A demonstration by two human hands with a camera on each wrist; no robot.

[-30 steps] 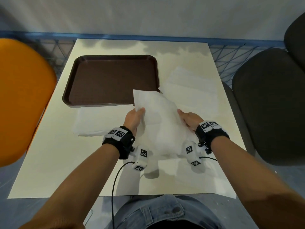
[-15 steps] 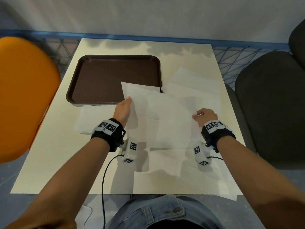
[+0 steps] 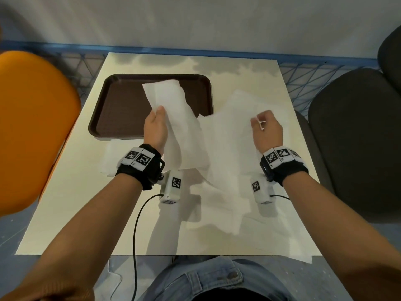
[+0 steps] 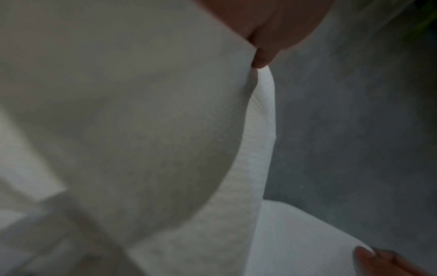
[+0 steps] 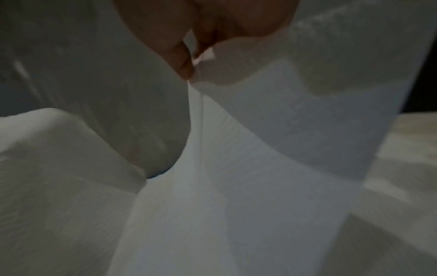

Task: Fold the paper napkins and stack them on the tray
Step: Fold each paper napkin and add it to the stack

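Observation:
A large white napkin (image 3: 225, 148) is held up between both hands above the table. My left hand (image 3: 159, 112) grips its left edge, and that part (image 3: 167, 94) stands up over the brown tray (image 3: 121, 105). My right hand (image 3: 259, 122) pinches the right edge between thumb and fingers. The lower part of the sheet hangs down to the table. In the left wrist view the thumb (image 4: 262, 56) presses the napkin (image 4: 141, 121). In the right wrist view the fingertips (image 5: 187, 63) nip a corner of the napkin (image 5: 260, 149). The tray's bare surface holds nothing.
More loose napkins lie on the cream table (image 3: 71, 203): one by the tray's near edge (image 3: 112, 157), some at back right (image 3: 249, 101), some at front right (image 3: 282, 235). An orange chair (image 3: 32, 127) stands left, a dark chair (image 3: 358, 137) right.
The hands have moved apart and away from me, and the bunched napkin has spread wide. The left hand has carried its edge up over the tray.

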